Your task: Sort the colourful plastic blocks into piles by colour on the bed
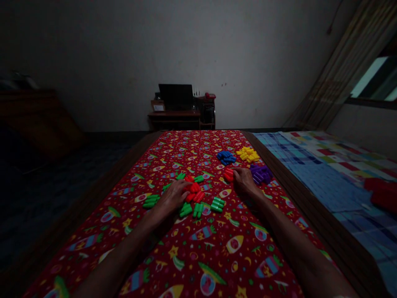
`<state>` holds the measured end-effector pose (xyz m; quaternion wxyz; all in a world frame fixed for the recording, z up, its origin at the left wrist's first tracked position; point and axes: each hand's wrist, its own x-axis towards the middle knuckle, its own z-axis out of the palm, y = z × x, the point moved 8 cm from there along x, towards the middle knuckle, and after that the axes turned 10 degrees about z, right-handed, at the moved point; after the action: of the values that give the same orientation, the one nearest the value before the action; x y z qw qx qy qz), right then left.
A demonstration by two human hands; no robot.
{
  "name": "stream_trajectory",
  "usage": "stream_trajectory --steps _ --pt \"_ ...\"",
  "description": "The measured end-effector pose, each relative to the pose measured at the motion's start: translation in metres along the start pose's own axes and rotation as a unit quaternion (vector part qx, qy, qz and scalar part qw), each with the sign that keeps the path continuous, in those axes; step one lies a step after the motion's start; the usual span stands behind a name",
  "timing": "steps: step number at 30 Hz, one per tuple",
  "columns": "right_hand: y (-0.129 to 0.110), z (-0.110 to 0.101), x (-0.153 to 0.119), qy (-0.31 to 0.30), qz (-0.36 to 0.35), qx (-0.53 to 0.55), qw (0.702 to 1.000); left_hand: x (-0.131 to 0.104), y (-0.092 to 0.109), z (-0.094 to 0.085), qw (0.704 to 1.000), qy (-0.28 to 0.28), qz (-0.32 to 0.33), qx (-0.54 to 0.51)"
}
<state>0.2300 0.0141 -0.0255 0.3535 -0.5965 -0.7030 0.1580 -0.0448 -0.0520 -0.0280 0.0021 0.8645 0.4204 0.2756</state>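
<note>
My left hand (175, 193) reaches over the middle of the cloth, its fingers closed at a small group of red plastic building blocks (198, 196). Green building blocks (217, 204) with rounded, finger-like ridges lie scattered around that group, some partly behind my left hand. Farther right, my right hand (244, 180) is closed at the edge of another red building block cluster (228, 174); its fingertips touch the red plastic. Just beyond that hand's right side sits a purple block pile (261, 174). How firmly either hand grips is hard to see in the dim light.
Blue blocks (226, 157) and yellow blocks (247, 154) form piles toward the far right of the red patterned cloth (204, 252). A bed with a checked blue sheet (313, 186) stands to the right. A desk with a dark monitor (176, 96) is against the wall.
</note>
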Motion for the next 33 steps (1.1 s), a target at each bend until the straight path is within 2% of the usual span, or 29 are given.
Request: stream_trajectory --steps 4,6,8,12,14,16,18,20,23,25,26,29,31,33 --pt "-0.01 -0.013 0.001 0.043 0.004 -0.027 0.999 0.014 0.0 -0.014 0.998 0.002 -0.033 -0.046" --pt "-0.026 -0.017 0.0 0.049 -0.012 -0.006 0.999 0.023 0.002 -0.021 0.993 0.027 -0.069 -0.086" --pt "-0.047 -0.014 -0.005 0.023 -0.045 0.046 0.998 0.032 0.006 -0.023 0.982 0.06 -0.106 -0.142" --pt "-0.099 0.008 -0.031 -0.089 -0.176 0.136 0.971 0.049 0.025 -0.005 0.957 0.076 -0.127 -0.251" --pt "-0.115 0.016 -0.046 -0.11 -0.235 0.138 0.956 0.053 0.033 0.003 0.949 0.078 -0.125 -0.278" --pt "-0.118 0.021 -0.053 -0.11 -0.249 0.122 0.954 0.054 0.036 0.008 0.944 0.076 -0.122 -0.296" --pt "-0.112 0.023 -0.05 -0.104 -0.224 0.103 0.963 0.052 0.035 0.01 0.945 0.071 -0.121 -0.295" --pt "-0.101 0.016 -0.04 -0.073 -0.189 0.094 0.975 0.049 0.031 0.01 0.961 0.065 -0.105 -0.248" --pt "-0.074 -0.006 -0.017 0.034 -0.126 0.086 0.988 0.046 0.035 0.014 0.991 0.039 -0.013 -0.124" --pt "-0.049 -0.016 -0.006 0.091 -0.074 0.074 0.99 0.043 0.041 0.026 0.997 0.004 0.055 -0.06" --pt "-0.036 -0.016 -0.002 0.101 -0.048 0.063 0.992 0.042 0.044 0.033 0.996 -0.014 0.075 -0.036" --pt "-0.007 -0.004 0.003 0.062 -0.007 0.023 0.998 0.042 0.047 0.045 0.995 -0.046 0.083 0.029" --pt "0.001 0.003 0.002 0.034 -0.009 0.004 0.999 0.046 0.049 0.044 0.994 -0.054 0.077 0.053" --pt "-0.001 0.003 0.002 0.032 -0.014 -0.005 0.999 0.052 0.05 0.038 0.996 -0.049 0.066 0.045"
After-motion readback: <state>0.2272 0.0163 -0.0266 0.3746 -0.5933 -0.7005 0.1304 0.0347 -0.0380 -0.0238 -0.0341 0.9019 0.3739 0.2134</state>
